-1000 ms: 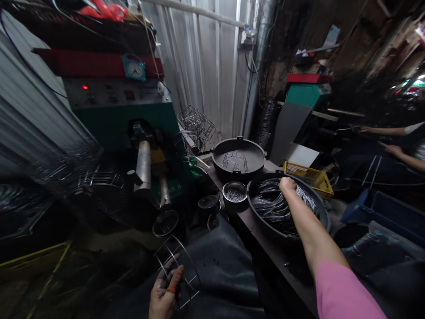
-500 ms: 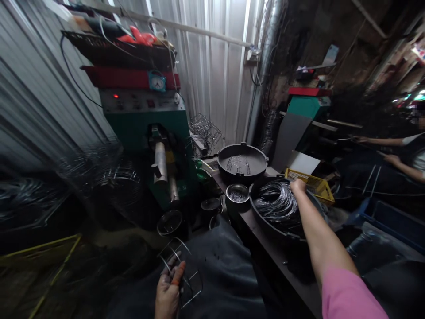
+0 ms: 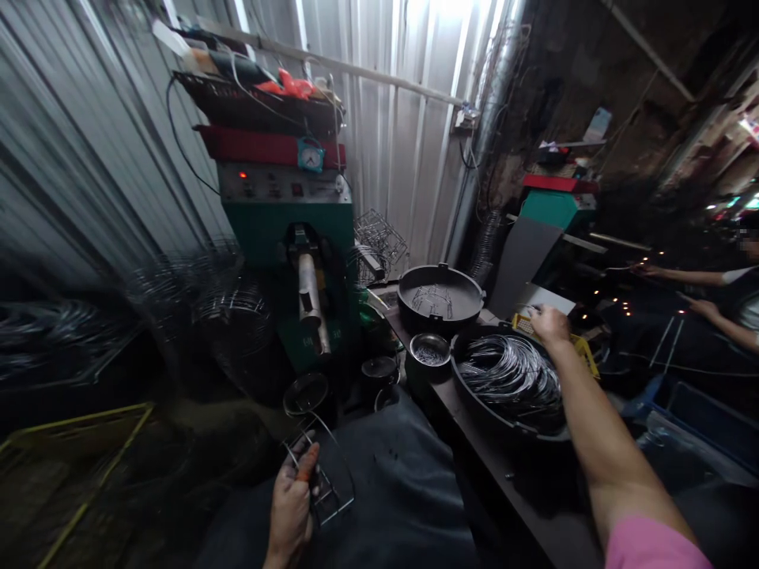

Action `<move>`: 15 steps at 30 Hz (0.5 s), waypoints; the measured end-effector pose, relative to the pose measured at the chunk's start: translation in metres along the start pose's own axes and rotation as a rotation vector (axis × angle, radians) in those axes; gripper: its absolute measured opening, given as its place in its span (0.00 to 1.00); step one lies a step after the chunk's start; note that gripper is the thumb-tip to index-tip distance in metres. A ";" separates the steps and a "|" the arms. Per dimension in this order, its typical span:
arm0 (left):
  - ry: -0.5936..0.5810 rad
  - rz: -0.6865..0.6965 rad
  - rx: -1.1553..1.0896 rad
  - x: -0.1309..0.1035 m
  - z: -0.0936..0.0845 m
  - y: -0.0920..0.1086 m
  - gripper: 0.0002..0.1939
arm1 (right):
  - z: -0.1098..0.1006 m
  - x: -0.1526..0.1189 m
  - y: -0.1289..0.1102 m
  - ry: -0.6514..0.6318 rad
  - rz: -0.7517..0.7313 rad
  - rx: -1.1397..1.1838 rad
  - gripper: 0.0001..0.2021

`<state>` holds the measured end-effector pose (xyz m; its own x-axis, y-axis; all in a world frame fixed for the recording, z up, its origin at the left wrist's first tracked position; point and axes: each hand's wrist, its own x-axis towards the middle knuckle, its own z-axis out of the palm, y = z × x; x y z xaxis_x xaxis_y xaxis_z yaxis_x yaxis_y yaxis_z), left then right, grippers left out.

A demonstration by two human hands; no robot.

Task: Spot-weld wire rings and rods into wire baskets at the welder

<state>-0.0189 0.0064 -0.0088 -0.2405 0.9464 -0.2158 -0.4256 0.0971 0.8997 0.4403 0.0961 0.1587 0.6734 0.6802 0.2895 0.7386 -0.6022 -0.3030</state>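
My left hand (image 3: 292,496) is closed round a small welded wire frame (image 3: 337,506) with straight bars and a curved wire, held above the dark apron (image 3: 397,466) on my lap. An orange wrap covers one of its fingers. My right hand (image 3: 550,324) is raised over the far rim of a black basin (image 3: 510,427) holding a pile of curved wires (image 3: 510,367). Its fingers are pinched, and a thin wire (image 3: 524,306) sticks out to their left; the rest of that wire is hidden.
A green machine (image 3: 249,237) with a metal arm (image 3: 309,296) stands ahead. Beside the basin are a small bowl of short metal pieces (image 3: 430,352) and another basin (image 3: 442,312). A yellow crate (image 3: 584,356) lies behind. At right, a co-worker's hands (image 3: 703,304) are near sparks.
My right hand has lifted up and right from the wire pile, a thin wire now showing at its fingers. My left hand's frame has tilted slightly. Sparks have appeared near the co-worker.
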 end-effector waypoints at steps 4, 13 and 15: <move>0.006 0.048 -0.035 0.020 -0.004 0.006 0.21 | -0.037 -0.042 -0.033 -0.010 -0.372 0.254 0.13; -0.082 0.020 -0.135 0.050 0.008 0.037 0.32 | 0.049 -0.148 -0.125 -0.632 -0.633 1.041 0.20; -0.103 0.022 -0.168 0.052 0.006 0.042 0.35 | 0.082 -0.170 -0.141 -0.725 -0.633 1.090 0.20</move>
<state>-0.0440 0.0612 0.0204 -0.1643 0.9750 -0.1493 -0.5629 0.0315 0.8259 0.2193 0.0995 0.0776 -0.1572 0.9627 0.2203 0.2874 0.2580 -0.9224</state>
